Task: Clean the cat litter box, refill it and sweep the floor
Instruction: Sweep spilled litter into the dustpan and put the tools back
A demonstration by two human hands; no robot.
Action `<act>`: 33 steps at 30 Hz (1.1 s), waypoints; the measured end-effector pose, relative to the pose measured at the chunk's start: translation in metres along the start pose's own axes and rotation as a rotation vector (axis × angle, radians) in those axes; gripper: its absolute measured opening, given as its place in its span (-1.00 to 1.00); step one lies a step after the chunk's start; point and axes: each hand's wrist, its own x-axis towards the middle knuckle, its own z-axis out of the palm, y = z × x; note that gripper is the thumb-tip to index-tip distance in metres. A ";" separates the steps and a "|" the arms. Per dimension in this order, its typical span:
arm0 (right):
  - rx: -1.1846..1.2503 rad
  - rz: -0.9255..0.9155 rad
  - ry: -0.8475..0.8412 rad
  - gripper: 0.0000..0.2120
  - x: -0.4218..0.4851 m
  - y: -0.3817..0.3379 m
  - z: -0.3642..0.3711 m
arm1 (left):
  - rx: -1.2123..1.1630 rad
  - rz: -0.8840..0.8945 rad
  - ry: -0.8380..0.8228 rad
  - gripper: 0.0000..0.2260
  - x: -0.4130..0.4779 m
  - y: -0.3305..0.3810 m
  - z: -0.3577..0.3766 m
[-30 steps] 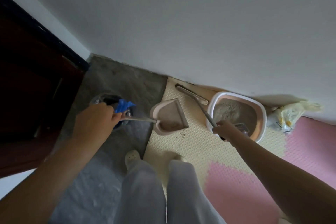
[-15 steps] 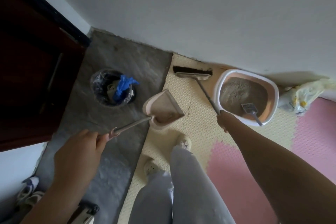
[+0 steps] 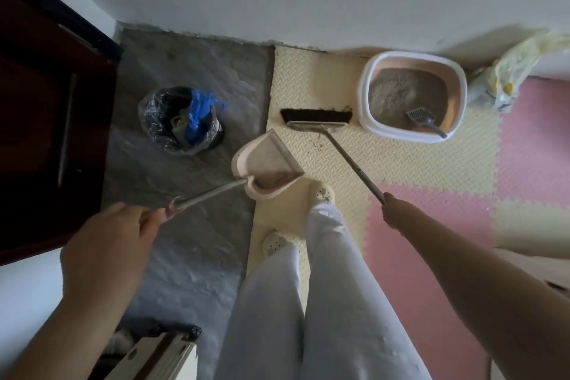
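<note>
My left hand (image 3: 108, 244) grips the end of the long handle of a pink dustpan (image 3: 266, 165), which hangs tilted over the seam between grey floor and cream mat, with some litter in its back. My right hand (image 3: 396, 213) holds the grey handle of a broom (image 3: 317, 120); its black bristles rest on the cream mat (image 3: 401, 163) left of the litter box. The white and pink litter box (image 3: 411, 95) stands by the wall, filled with grey litter, with a grey scoop (image 3: 424, 119) lying in it.
A black-lined bin (image 3: 180, 120) with a blue bag in it stands on the grey floor (image 3: 185, 256) left of the dustpan. A dark wooden door (image 3: 40, 120) is at left. A yellow-white bag (image 3: 505, 71) leans on the wall right of the box. Pink mat tiles (image 3: 530, 145) lie at right.
My view has risen and pulled back. My left hand drew the dustpan away from the bin toward me. The broom head swung from beside the wall out onto the cream mat.
</note>
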 end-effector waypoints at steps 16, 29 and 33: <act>-0.092 -0.026 0.042 -0.73 -0.072 0.129 0.061 | 0.080 0.143 0.018 -0.72 -0.027 0.001 0.012; 0.045 -0.121 0.111 -0.76 -0.065 0.069 -0.014 | 0.250 0.136 -0.259 -0.39 -0.024 -0.094 0.095; 0.000 -0.126 0.172 -0.78 -0.046 0.036 -0.022 | 0.261 0.056 -0.218 -0.47 -0.041 -0.106 0.105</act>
